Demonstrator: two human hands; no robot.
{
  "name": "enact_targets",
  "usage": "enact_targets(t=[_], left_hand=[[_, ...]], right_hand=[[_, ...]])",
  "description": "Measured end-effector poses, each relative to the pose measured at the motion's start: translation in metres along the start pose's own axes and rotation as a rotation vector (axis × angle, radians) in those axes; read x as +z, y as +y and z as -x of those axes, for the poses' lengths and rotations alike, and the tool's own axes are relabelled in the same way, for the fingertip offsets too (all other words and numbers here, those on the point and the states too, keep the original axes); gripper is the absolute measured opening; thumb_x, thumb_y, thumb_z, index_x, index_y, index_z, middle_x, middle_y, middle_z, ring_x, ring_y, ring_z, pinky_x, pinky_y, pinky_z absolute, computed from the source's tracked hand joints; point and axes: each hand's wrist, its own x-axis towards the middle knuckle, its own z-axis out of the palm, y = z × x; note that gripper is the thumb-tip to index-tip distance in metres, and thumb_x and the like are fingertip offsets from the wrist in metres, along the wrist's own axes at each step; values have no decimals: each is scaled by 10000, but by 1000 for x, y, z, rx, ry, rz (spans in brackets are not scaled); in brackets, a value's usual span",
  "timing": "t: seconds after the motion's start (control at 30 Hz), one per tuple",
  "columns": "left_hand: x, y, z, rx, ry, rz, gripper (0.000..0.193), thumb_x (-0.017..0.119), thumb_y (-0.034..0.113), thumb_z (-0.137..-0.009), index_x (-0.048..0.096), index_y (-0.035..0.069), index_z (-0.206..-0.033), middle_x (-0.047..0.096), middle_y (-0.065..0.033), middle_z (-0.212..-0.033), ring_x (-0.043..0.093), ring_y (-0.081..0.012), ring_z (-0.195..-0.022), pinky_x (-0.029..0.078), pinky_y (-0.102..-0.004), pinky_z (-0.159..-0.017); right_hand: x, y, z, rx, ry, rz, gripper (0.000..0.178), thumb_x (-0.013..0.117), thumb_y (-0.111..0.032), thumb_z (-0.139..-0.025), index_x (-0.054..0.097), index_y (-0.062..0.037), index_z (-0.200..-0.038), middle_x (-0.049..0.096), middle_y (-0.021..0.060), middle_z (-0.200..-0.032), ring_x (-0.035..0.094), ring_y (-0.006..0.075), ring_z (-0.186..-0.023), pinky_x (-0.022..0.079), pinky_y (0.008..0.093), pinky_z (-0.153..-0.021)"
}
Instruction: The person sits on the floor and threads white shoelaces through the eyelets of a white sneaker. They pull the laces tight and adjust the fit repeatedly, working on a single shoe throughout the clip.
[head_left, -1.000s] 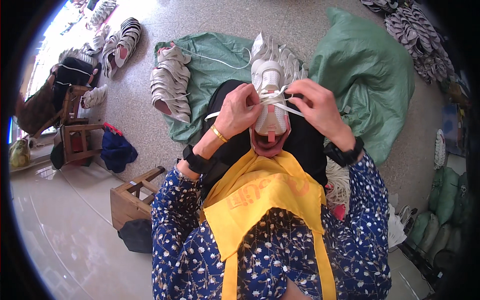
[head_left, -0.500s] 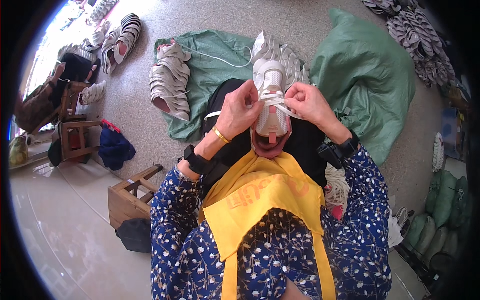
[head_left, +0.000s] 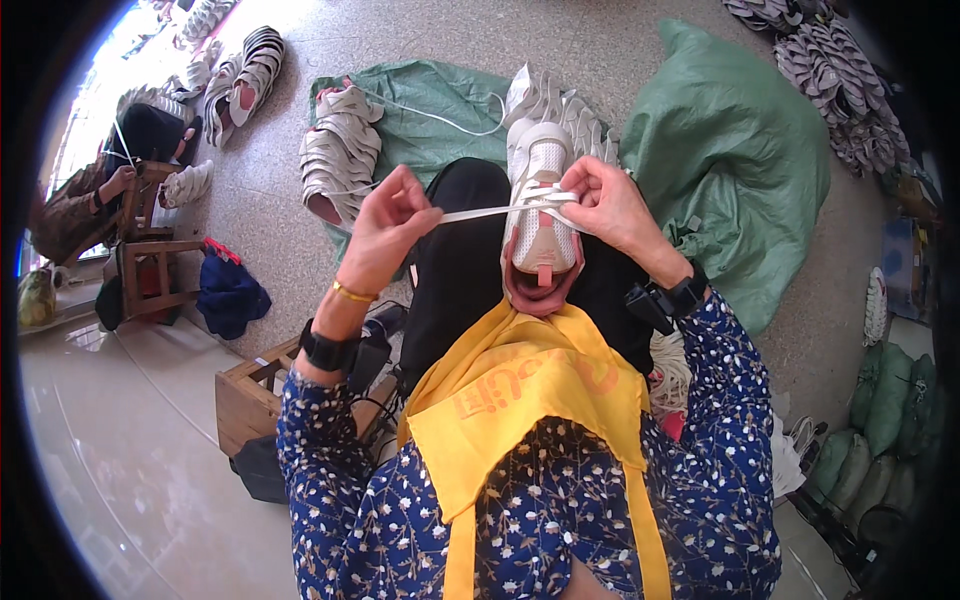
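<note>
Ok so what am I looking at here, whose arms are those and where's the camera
No machine here: these are a person's two bare hands, seen from a wide fisheye camera on their head, looking down, so edges curve. The left hand holds a white shoelace stretched out to the left. The right hand pinches lacing on a white-and-pink shoe between the person's knees. On the floor beyond, a stack of pale shoes lies partly on a green sheet, with a bulky green sack to the right.

"What's underfoot?"
"Speckled grey floor (head_left: 450, 35) beyond the left hand (head_left: 390, 225); glossy pale tiles (head_left: 130, 450) left and nearer."
"Furniture?"
"Wooden stools (head_left: 243, 415) left of that hand, bright light (head_left: 110, 60) farther out."
</note>
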Motion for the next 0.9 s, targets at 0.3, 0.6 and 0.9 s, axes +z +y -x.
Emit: enact_targets(t=[0.3,0.6,0.9], left_hand=[[-18,-32,23,-32,26,38,237,699,4,-928,487,108,-912,485,79,-798,447,-1,-707,350,-173,-608],[-10,-17,20,159,-11,-656,191,722,16,-908,537,57,-884,504,37,-773,450,-32,-669,352,-220,-574],[-6,-1,9,494,124,-886,142,693,1,-891,552,-17,-895,540,-90,-809,553,-216,-624,443,-312,-565]], right_hand=[[-1,-31,36,-57,109,263,246,794,-148,-824,664,-12,-984,709,92,-831,615,129,-577,507,288,-575],[0,-38,56,-166,114,387,151,738,-91,-863,663,0,-957,683,126,-796,635,253,-611,511,364,-584],[3,-42,49,-234,206,442,102,705,-37,-866,649,-9,-946,626,128,-811,624,271,-655,498,385,-612]])
